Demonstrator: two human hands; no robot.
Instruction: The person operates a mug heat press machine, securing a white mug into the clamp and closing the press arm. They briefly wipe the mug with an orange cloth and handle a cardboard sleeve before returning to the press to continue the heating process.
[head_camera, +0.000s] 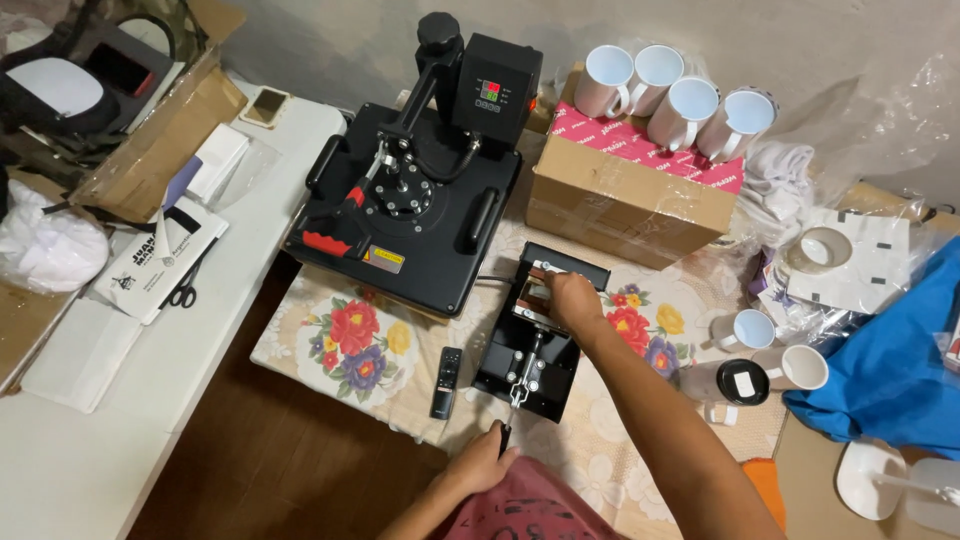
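Floral cloth: remote beside, perhaps touching, mug press.

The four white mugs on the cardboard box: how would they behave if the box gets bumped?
The white mugs look like glazed ceramic, so probably fragile and slippery. They lie tilted against each other near the edge of the cardboard box, so a bump might roll them off.

four white mugs sitting on top of the cardboard box, two more mugs to the right of it, plus one tape roll and two presses left of it
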